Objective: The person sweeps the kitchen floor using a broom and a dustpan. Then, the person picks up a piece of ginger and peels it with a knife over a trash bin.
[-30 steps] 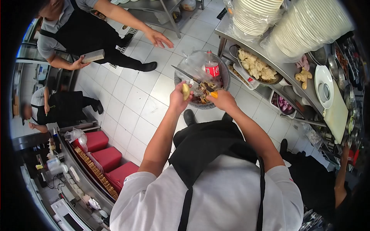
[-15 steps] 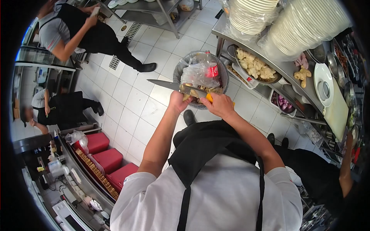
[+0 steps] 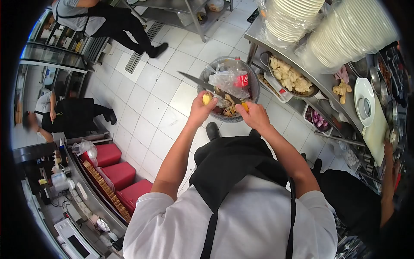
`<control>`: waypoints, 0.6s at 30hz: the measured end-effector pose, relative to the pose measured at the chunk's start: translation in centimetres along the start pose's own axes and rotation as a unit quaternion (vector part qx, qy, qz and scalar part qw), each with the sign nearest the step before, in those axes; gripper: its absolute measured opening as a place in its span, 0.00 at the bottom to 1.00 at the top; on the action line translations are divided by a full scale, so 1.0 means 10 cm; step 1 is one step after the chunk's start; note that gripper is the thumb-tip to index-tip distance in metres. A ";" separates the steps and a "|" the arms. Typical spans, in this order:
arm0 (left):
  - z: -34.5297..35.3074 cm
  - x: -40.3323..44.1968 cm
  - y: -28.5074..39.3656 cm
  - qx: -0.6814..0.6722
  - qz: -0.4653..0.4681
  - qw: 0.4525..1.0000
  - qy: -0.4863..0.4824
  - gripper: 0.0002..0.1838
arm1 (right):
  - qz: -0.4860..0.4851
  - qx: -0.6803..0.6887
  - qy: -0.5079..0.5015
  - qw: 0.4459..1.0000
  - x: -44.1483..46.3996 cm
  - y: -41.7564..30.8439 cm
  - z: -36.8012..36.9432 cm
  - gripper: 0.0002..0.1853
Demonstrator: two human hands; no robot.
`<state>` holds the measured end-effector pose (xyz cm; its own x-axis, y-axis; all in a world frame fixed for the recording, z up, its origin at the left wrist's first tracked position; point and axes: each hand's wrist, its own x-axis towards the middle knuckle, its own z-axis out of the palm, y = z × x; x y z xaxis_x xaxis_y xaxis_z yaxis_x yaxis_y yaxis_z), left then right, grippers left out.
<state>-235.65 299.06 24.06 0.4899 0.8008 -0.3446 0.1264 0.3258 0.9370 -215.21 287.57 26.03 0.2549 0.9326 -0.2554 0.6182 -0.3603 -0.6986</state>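
My left hand (image 3: 200,110) is closed around a small yellow piece of ginger (image 3: 207,99), with a peeled face showing between finger and thumb. In my right hand (image 3: 256,117) is a large kitchen knife (image 3: 192,78), gripped by its yellow handle; its long blade points to the far left, over the bin. Below both hands stands a round grey bin (image 3: 257,88) lined with plastic. Inside it lie brown and pale peelings (image 3: 233,111), clear plastic bags and an empty soda bottle (image 3: 241,80) with a red label.
To the right, a metal table holds stacked white plates (image 3: 288,19), ginger root (image 3: 342,90) and a white dish (image 3: 365,101). Below sit a pan of pale pieces (image 3: 291,77) and purple onions (image 3: 319,120). Red containers (image 3: 121,174) stand left. Other people are at far left and right.
The knife has moved off the ginger, and my hands are farther apart. My left hand has turned, showing the cut face. The person at upper left has shifted toward the top edge.
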 end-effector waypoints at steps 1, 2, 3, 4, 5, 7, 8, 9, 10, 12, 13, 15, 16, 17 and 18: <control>-0.02 0.01 -0.06 0.049 0.032 0.998 0.026 0.12 | -0.017 -0.016 0.000 1.000 -0.03 -0.06 -0.01 0.31; -0.04 0.05 -0.14 0.098 0.064 0.992 0.050 0.14 | -0.032 -0.031 0.001 0.999 -0.06 -0.14 -0.03 0.30; -0.06 0.09 -0.21 0.146 0.096 0.982 0.072 0.15 | -0.047 -0.046 0.003 0.998 -0.08 -0.19 -0.04 0.30; -0.06 0.09 -0.16 0.197 0.130 0.969 0.072 0.15 | -0.062 -0.055 0.006 0.997 -0.08 -0.20 -0.01 0.30; -0.04 0.09 -0.12 0.246 0.133 0.957 0.079 0.14 | -0.076 -0.064 0.009 0.995 -0.09 -0.18 0.04 0.30; -0.01 0.08 -0.04 0.344 0.140 0.924 0.095 0.13 | -0.095 -0.074 0.016 0.993 -0.08 -0.15 0.11 0.30; 0.00 0.08 -0.02 0.339 0.116 0.928 0.100 0.11 | -0.100 -0.074 0.019 0.992 -0.08 -0.14 0.13 0.30; -0.01 0.08 -0.04 0.352 0.130 0.921 0.104 0.11 | -0.104 -0.074 0.022 0.992 -0.08 -0.14 0.15 0.31; -0.01 0.09 -0.06 0.366 0.145 0.913 0.108 0.11 | -0.103 -0.071 0.022 0.992 -0.08 -0.14 0.15 0.30; -0.02 0.10 -0.10 0.378 0.164 0.904 0.114 0.11 | -0.101 -0.066 0.023 0.992 -0.07 -0.15 0.15 0.30; -0.01 0.10 -0.09 0.378 0.169 0.903 0.117 0.11 | -0.100 -0.067 0.021 0.993 -0.07 -0.15 0.15 0.30; -0.01 0.09 -0.09 0.372 0.171 0.905 0.119 0.11 | -0.097 -0.068 0.019 0.993 -0.06 -0.16 0.15 0.31; 0.00 0.10 -0.09 0.367 0.167 0.907 0.118 0.11 | -0.096 -0.067 0.020 0.993 -0.06 -0.16 0.15 0.31; 0.00 0.10 -0.09 0.362 0.164 0.910 0.118 0.11 | -0.096 -0.065 0.020 0.993 -0.06 -0.16 0.16 0.31; 0.01 0.10 -0.09 0.369 0.160 0.908 0.121 0.11 | -0.096 -0.064 0.021 0.993 -0.05 -0.16 0.16 0.31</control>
<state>-235.25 299.50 22.87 0.4111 0.9110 0.0331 0.5975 -0.2967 0.7450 -217.50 287.68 26.19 0.1528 0.9836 -0.0962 0.7473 -0.1787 -0.6401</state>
